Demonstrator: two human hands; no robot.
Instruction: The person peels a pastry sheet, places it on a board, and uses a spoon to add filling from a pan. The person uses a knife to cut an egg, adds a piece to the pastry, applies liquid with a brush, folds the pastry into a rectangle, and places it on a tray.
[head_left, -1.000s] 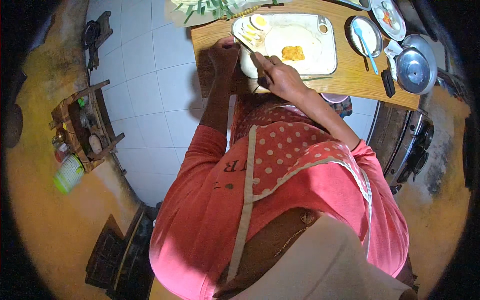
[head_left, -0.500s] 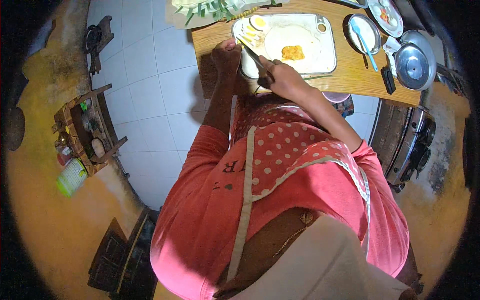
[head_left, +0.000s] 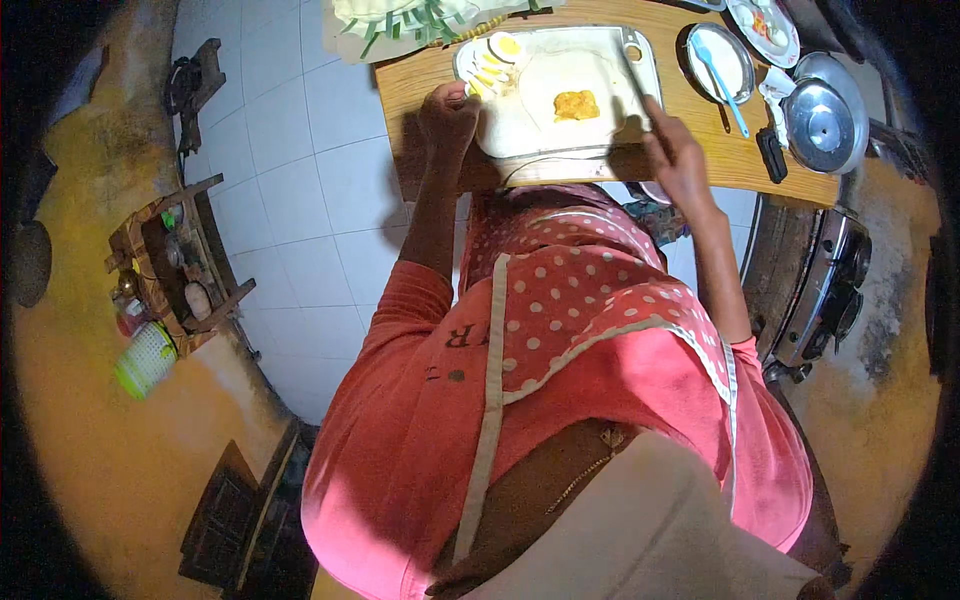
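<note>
My right hand (head_left: 680, 160) grips a knife (head_left: 638, 80), its blade angled up over the right end of a white cutting board (head_left: 560, 150). At the board's left edge my left hand (head_left: 447, 115) has its fingers closed beside egg wedges (head_left: 488, 76); what they pinch, if anything, is too small to tell. Behind the wedges lies a halved boiled egg (head_left: 506, 46). Mid-board, a thin pale round wrapper (head_left: 605, 75) lies flat with a patch of orange-brown filling (head_left: 576, 105) on its near part.
To the right stands a bowl of white paste (head_left: 738, 72) with a blue spatula (head_left: 722, 82) across it. Beyond are a plate (head_left: 785, 45), metal bowls (head_left: 820, 118) and a small black object (head_left: 771, 155). Pale food with green strips (head_left: 400, 25) sits at the far left table edge.
My right hand has swung the knife away from the egg pieces to the board's right side. The left hand stays near the egg, and its position is only slightly different.
</note>
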